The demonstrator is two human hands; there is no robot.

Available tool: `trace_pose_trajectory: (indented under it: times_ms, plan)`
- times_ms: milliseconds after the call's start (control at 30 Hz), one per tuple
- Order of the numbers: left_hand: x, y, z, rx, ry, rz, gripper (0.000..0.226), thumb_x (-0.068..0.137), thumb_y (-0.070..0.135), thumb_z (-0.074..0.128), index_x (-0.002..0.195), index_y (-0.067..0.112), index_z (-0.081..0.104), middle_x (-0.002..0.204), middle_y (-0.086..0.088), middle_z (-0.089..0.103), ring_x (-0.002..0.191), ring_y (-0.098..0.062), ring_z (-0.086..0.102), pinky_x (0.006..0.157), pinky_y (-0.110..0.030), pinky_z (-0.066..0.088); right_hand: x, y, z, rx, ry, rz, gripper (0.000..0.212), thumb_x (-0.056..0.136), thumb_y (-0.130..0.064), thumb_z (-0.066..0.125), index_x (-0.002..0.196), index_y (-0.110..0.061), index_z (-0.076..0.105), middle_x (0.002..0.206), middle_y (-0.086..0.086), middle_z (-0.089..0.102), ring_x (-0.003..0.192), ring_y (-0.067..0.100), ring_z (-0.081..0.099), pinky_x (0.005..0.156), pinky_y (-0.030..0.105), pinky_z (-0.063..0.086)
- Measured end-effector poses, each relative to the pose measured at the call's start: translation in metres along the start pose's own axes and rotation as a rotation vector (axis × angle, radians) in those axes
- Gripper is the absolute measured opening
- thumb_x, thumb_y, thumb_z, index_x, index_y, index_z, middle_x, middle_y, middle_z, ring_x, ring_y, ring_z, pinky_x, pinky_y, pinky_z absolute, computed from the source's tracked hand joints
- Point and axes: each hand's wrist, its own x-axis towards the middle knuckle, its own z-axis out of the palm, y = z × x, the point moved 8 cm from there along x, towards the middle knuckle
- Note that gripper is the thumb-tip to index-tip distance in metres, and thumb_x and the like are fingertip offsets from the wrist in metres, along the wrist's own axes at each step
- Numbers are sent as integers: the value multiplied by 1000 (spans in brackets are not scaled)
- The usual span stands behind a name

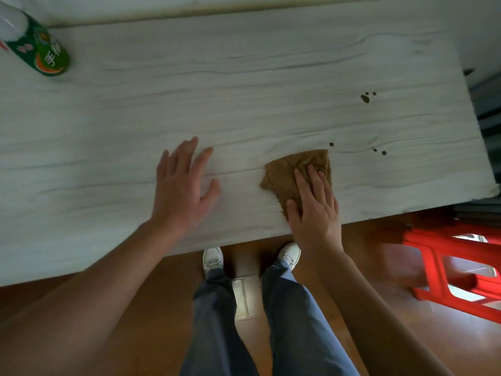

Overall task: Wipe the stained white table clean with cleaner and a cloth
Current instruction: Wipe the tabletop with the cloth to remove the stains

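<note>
My right hand [314,210] presses flat, fingers straight, on the brown cloth [287,172] nr the bench [244,90] front edge. Nearest stain [331,144] lies just past the cloth's far corner; more spots [365,98] beyond & rightward. Left hand [184,185], fingers spread, is farther off.

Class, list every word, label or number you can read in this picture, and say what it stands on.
"手" (probably): large white character on the green cleaner bottle.
Other label print: too blurred to read.
No text on the cloth, table or red stool.
</note>
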Motion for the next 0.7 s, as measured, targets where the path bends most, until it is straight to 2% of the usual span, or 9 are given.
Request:
trace_pose_trajectory:
  times_ms: [200,267,400,500,700]
  plan:
    - [57,81,48,29,-117,9,71,97,55,34,161,24,30,173,-8,15,161,-29,9,130,-52,4,4,87,-39,4,23,116,64,102,-39,44,161,-29,19,169,-2,12,156,20,6,125,44,14]
    - [76,98,58,46,-123,5,75,93,59,29,160,25,32,173,-8,16,161,-30,9,130,-52,5,9,117,-53,10,40,164,64,103,-38,45,160,-29,20,169,-2,12,155,21,6,125,44,14]
    - [89,117,77,84,-66,-31,71,95,53,33,157,21,35,171,-12,19,159,-34,10,129,-56,4,23,168,-74,32,58,231,64,103,-41,43,161,-29,17,169,-2,9,155,20,4,126,46,13]
    - [87,116,83,115,6,-50,67,96,50,36,156,20,36,170,-14,22,159,-35,13,129,-56,4,31,186,-80,27,54,204,65,103,-44,42,161,-29,16,169,-1,9,156,21,4,126,46,13]
    - [89,117,78,107,35,-72,68,93,49,38,155,20,40,169,-13,25,159,-34,15,129,-56,7,33,187,-75,45,90,142,66,102,-41,46,161,-24,20,169,4,11,156,25,3,126,46,10]
